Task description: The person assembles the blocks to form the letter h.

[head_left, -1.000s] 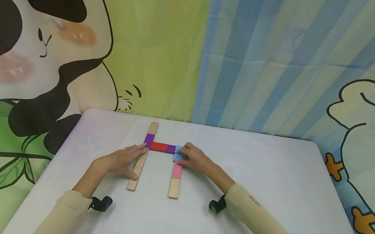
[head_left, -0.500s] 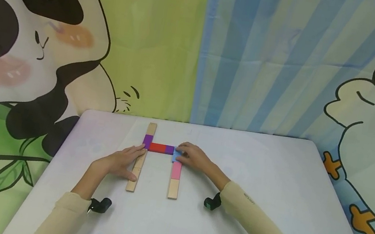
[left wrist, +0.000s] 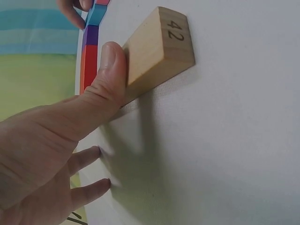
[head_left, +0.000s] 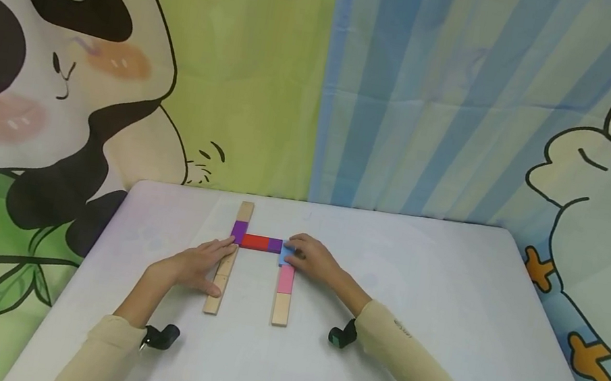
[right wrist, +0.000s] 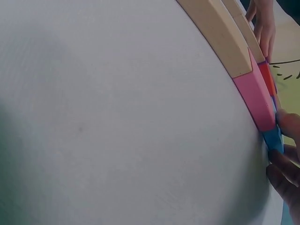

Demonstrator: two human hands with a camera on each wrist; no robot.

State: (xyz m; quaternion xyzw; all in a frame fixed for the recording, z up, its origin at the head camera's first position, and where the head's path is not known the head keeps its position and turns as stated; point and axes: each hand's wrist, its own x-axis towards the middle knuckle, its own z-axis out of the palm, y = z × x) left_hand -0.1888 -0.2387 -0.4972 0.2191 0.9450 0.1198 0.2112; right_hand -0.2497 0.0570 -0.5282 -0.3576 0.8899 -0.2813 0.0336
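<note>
Flat blocks lie on the white table as two columns joined by a crossbar. My left hand rests along the left column, its fingertips at the purple block and its thumb against the lower plain wooden block. That wooden block's end bears the number 42 in the left wrist view. My right hand pinches the blue block at the crossbar's right end. Below it come a pink block and a plain wooden block. Red and purple pieces form the crossbar.
A plain wooden block tops the left column. Black wrist cameras sit at the left cuff and right cuff. Behind the table's back edge hangs a cartoon curtain with a panda on its left part.
My right hand has drawn its lower finger up off the pink block's edge and stays at the blue block. The left hand keeps its place; the head view has shifted slightly.
</note>
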